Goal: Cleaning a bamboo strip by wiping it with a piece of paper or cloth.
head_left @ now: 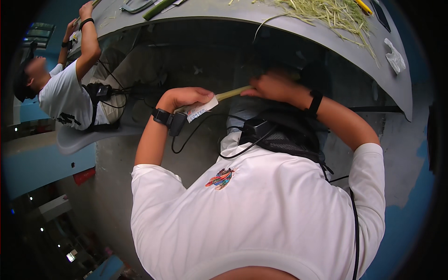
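A pale green stick (233,92), which looks like bamboo, runs between my two hands in front of my waist, below the table edge. My left hand (192,96) is closed around its left end, with a piece of white paper with print (201,109) pinched under the thumb against the stick. Whether the paper wraps all the way round is hidden. Farther right, my right hand (276,87) grips the same stick, fingers curled over it and slightly blurred. Part of the stick's right end is covered by that hand.
The grey table (219,13) curves ahead, bearing a heap of green shavings (326,16), a yellow tool (364,6), a green bamboo tube (158,9) and a crumpled white wrapper (395,57). A co-worker (70,88) sits at the left. Cables (186,140) hang near my left wrist.
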### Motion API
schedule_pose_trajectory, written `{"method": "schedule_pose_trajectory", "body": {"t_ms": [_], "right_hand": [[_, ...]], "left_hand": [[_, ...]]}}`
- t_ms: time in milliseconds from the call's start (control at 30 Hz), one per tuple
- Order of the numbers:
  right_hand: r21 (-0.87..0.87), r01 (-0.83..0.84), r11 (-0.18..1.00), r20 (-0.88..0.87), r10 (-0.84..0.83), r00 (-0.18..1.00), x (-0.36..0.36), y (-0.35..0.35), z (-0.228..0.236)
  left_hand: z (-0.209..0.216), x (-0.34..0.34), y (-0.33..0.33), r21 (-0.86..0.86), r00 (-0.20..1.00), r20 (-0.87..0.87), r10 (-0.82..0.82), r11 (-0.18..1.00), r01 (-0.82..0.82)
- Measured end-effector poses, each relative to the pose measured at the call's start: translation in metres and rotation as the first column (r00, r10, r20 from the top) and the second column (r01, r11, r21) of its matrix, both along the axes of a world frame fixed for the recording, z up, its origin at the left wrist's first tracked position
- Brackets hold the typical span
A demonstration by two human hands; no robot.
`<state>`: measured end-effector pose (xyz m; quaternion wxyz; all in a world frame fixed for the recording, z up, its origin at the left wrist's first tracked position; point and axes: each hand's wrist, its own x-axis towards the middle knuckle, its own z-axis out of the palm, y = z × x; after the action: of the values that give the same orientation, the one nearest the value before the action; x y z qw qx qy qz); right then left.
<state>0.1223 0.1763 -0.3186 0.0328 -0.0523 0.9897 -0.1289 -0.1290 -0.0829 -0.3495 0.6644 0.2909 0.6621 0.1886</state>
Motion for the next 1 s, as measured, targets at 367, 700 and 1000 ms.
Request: {"method": "schedule_pose_trajectory", "body": {"t_ms": [367, 700, 1000], "right_hand": [[-0.183, 0.156, 0.971, -0.068, -0.171, 0.983, 0.026, 0.041, 0.008], [-0.199, 0.181, 0.963, -0.022, -0.189, 0.982, 0.033, 0.037, 0.024], [0.001, 0.174, 0.985, -0.114, -0.172, 0.978, 0.022, 0.031, 0.018]], "left_hand": [[0.049, -0.01, -0.046, 0.278, 0.904, -0.42, 0.076, 0.959, 0.049], [0.06, 0.031, -0.062, 0.392, 0.397, -0.878, 0.267, 0.878, 0.275], [0.012, 0.02, -0.067, 0.276, 0.405, -0.896, 0.182, 0.943, 0.186]]}}
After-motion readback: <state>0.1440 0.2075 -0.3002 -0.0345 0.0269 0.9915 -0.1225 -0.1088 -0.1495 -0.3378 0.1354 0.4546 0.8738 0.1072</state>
